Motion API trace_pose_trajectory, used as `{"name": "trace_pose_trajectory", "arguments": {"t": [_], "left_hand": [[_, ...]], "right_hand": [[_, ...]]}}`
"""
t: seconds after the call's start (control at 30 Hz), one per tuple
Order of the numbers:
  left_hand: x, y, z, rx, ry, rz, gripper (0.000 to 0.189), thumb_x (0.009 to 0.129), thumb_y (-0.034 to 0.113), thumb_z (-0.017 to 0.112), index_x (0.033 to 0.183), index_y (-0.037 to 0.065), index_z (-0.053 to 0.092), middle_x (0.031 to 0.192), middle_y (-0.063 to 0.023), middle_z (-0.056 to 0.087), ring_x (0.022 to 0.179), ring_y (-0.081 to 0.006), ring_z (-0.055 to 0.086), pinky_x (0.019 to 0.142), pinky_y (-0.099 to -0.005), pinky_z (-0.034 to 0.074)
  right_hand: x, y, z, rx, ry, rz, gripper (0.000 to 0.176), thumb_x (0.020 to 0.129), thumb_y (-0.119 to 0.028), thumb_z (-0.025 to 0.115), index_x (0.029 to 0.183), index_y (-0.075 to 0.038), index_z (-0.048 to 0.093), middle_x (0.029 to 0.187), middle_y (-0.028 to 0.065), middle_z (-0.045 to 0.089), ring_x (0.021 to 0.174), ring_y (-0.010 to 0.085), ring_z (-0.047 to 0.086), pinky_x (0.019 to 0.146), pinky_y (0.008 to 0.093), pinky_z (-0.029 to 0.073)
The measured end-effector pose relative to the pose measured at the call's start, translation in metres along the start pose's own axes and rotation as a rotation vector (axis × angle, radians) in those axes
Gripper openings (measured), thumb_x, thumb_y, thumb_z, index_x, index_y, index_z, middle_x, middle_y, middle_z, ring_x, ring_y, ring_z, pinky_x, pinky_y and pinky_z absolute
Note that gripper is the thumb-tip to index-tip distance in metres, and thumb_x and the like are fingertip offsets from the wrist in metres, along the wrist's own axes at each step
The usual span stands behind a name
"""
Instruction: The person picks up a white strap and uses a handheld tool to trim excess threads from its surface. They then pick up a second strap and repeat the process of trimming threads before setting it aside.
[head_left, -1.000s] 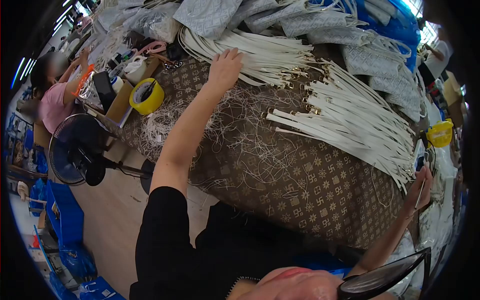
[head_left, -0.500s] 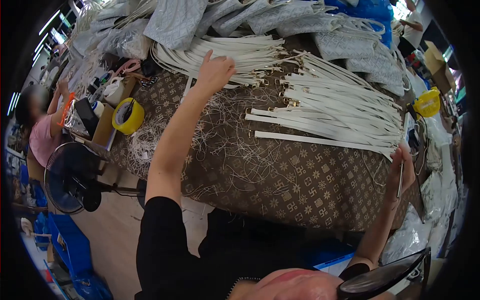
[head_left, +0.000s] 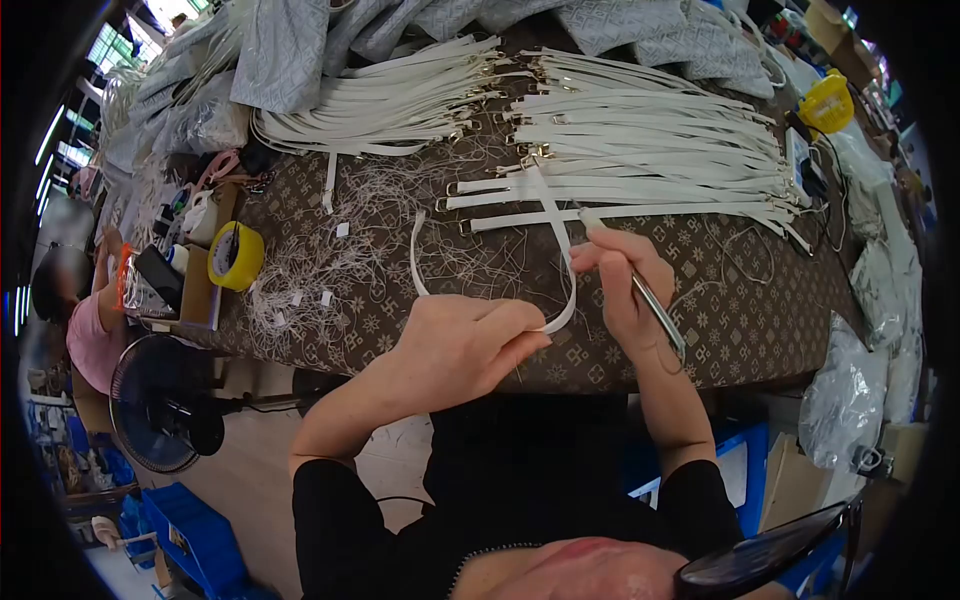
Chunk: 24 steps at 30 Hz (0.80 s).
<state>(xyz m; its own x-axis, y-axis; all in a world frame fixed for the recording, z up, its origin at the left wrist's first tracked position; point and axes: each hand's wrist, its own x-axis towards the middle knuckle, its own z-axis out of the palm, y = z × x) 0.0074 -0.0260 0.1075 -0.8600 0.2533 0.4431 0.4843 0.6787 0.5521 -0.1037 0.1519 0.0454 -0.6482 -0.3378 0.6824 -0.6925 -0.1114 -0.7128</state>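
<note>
My left hand is closed around a white strap, pinching it between thumb and fingers just above the near edge of the tabletop. From that pinch the strap curves up past the fingertips of my right hand and crosses the row of straps beyond it; the other end loops up on the far side of my left hand. My right hand is wrapped around a slender metal tool, handle slanting back toward my wrist; what kind of tool, I can't tell.

For good work here, I judge the strap wants a firm, untwisted hold, with light tension between my hands. The tool's tip is best aimed away from my left fingers and from the strap's face, since a slip could mark it. Loose threads lie beyond and left of my left hand, so I should watch that none catches. A heap of straps sits farther beyond that hand.
</note>
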Motion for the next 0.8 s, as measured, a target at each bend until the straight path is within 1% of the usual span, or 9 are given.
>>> {"name": "trace_pose_trajectory", "arguments": {"t": [0.13,0.2,0.3,0.37,0.4,0.5,0.7,0.77,0.8], "left_hand": [[-0.011,0.014,-0.024,-0.033,-0.023,0.016,0.014,0.078,0.017,0.072,0.086,0.009,0.062,0.064,-0.0042,0.06,0.053,-0.022,0.059,0.047,-0.0304,0.045],[-0.016,0.021,-0.039,-0.036,-0.006,0.017,0.015,0.078,0.016,0.073,0.086,0.009,0.063,0.063,-0.0042,0.059,0.052,-0.0216,0.058,0.047,-0.03,0.045],[-0.028,0.025,-0.068,0.256,0.112,-0.068,0.017,0.073,0.017,0.077,0.082,0.008,0.066,0.059,-0.0041,0.056,0.05,-0.0185,0.056,0.046,-0.0277,0.042],[-0.045,0.022,-0.085,0.276,0.142,-0.12,0.018,0.071,0.018,0.079,0.079,0.007,0.067,0.058,-0.004,0.055,0.049,-0.0172,0.055,0.045,-0.0269,0.04],[-0.053,0.019,-0.091,0.402,0.175,-0.209,0.02,0.069,0.018,0.08,0.076,0.006,0.067,0.057,-0.0037,0.055,0.048,-0.0165,0.054,0.045,-0.0267,0.039],[-0.069,-0.002,-0.091,0.563,0.137,-0.307,0.021,0.067,0.019,0.081,0.074,0.005,0.068,0.056,-0.0034,0.054,0.047,-0.0161,0.052,0.044,-0.0275,0.037],[-0.093,-0.076,-0.066,0.468,-0.052,-0.591,0.02,0.071,0.022,0.079,0.071,0.006,0.067,0.057,-0.0035,0.055,0.049,-0.0187,0.052,0.046,-0.0302,0.037],[-0.092,-0.092,-0.059,0.565,-0.125,-0.682,0.02,0.072,0.024,0.078,0.074,0.007,0.067,0.064,-0.0024,0.059,0.055,-0.0181,0.056,0.056,-0.0308,0.042],[-0.089,-0.092,-0.055,0.633,-0.116,-0.568,0.019,0.073,0.023,0.076,0.079,0.008,0.067,0.076,-0.0032,0.062,0.068,-0.0204,0.059,0.068,-0.0332,0.043]], "right_hand": [[0.01,-0.005,0.006,0.26,-0.007,0.124,0.026,0.1,-0.02,0.043,0.108,0.003,0.053,0.066,0.0085,0.06,0.065,0.0172,0.061,0.071,0.031,0.052],[0.008,-0.009,-0.002,0.235,-0.064,0.18,0.025,0.099,-0.019,0.044,0.105,0.003,0.055,0.062,0.0061,0.058,0.056,0.0125,0.056,0.061,0.0264,0.049],[0.018,-0.035,-0.013,-0.168,-0.034,-0.082,0.027,0.097,-0.024,0.05,0.1,0.0,0.062,0.061,0.0014,0.056,0.05,0.0061,0.047,0.047,0.0209,0.038],[0.021,-0.049,-0.032,-0.31,-0.006,-0.071,0.027,0.096,-0.026,0.053,0.099,-0.002,0.064,0.061,-0.0002,0.055,0.05,0.0056,0.047,0.048,0.0202,0.038],[0.018,-0.051,-0.042,-0.39,0.038,-0.103,0.016,0.09,-0.016,0.063,0.095,-0.001,0.067,0.072,0.0099,0.065,0.056,0.0166,0.06,0.053,0.025,0.047],[0.0,-0.048,-0.059,-0.507,0.042,0.01,0.016,0.09,-0.016,0.063,0.095,-0.002,0.067,0.074,0.0111,0.067,0.06,0.0188,0.063,0.055,0.0261,0.049],[-0.044,-0.022,-0.073,-0.608,0.152,0.22,0.022,0.093,-0.023,0.059,0.098,-0.003,0.066,0.07,0.0079,0.066,0.061,0.014,0.063,0.057,0.0245,0.049],[-0.049,-0.021,-0.077,-0.622,0.251,0.213,0.033,0.1,-0.029,0.046,0.107,0.001,0.059,0.066,0.0045,0.064,0.063,0.0087,0.058,0.065,0.023,0.046],[-0.054,-0.021,-0.08,-0.574,0.24,0.29,0.034,0.101,-0.029,0.042,0.109,0.001,0.056,0.068,0.0061,0.065,0.067,0.0112,0.06,0.073,0.0261,0.047]]}}
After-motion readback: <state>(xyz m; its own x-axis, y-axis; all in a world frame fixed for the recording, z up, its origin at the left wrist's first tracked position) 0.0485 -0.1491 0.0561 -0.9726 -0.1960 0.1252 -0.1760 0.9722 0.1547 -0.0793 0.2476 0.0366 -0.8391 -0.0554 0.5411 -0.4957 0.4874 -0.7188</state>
